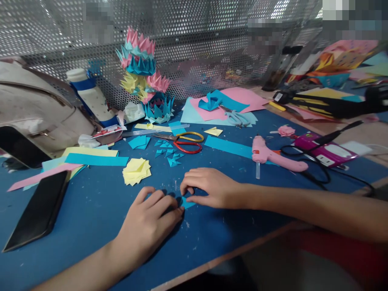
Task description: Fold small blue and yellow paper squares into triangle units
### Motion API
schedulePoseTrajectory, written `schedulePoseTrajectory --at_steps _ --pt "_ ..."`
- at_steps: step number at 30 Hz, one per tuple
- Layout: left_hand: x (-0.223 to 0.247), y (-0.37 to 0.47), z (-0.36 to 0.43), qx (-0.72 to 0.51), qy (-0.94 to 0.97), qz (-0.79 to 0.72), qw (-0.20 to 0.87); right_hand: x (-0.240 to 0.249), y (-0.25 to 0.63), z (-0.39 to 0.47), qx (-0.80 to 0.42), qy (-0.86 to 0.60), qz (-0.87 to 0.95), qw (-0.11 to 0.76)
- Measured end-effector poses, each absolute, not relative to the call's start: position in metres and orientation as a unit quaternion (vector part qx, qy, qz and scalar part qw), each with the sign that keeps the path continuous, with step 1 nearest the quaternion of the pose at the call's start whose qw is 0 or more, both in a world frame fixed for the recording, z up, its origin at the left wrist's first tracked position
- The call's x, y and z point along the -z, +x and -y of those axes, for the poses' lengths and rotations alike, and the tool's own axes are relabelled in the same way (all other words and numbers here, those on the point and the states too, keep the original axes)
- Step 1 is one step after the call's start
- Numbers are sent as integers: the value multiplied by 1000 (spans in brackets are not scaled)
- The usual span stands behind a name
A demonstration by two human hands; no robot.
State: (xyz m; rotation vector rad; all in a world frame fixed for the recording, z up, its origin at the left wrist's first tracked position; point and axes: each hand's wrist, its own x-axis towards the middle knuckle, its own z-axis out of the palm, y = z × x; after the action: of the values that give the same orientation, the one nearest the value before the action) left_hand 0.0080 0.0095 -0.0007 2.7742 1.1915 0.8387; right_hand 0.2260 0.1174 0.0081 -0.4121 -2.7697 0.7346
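Note:
A small blue piece of paper [188,203] lies on the table between my hands, partly covered by fingers. My left hand [151,224] presses its fingertips and thumb on the paper's left edge, fingers curled. My right hand [212,188] has its thumb and bent fingers at the upper right of the same paper. Beyond them lie small folded blue paper pieces [168,150], a stack of yellow paper squares [137,171] and blue paper squares [139,142]. Scissors [182,139] with one yellow and one red handle rest behind the folded pieces.
A pink glue gun [266,155] and a magenta power strip [323,149] with black cable sit at right. A black phone [39,210], paper strips [97,159] and a bottle [91,97] are at left. Folded-paper models [148,81] stand behind, before a perforated metal panel [206,48].

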Motion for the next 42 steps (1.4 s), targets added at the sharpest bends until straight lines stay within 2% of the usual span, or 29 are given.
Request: schedulePoseTrajectory --at_steps 20,24,30,37,42 --pt "0 2 -14 -247 893 -369 -72 -4 224 -106 -291 -189 925 156" --pt "0 2 -15 -254 890 -377 -36 -4 226 -108 -310 -211 914 155" --pt "0 9 -26 -280 833 -465 103 -5 225 -106 -319 -227 906 162" --pt "1 13 -29 -277 822 -482 126 -3 229 -108 -268 -190 931 162" --pt "-1 15 -27 -273 831 -473 106 -3 233 -112 -182 -116 959 184"
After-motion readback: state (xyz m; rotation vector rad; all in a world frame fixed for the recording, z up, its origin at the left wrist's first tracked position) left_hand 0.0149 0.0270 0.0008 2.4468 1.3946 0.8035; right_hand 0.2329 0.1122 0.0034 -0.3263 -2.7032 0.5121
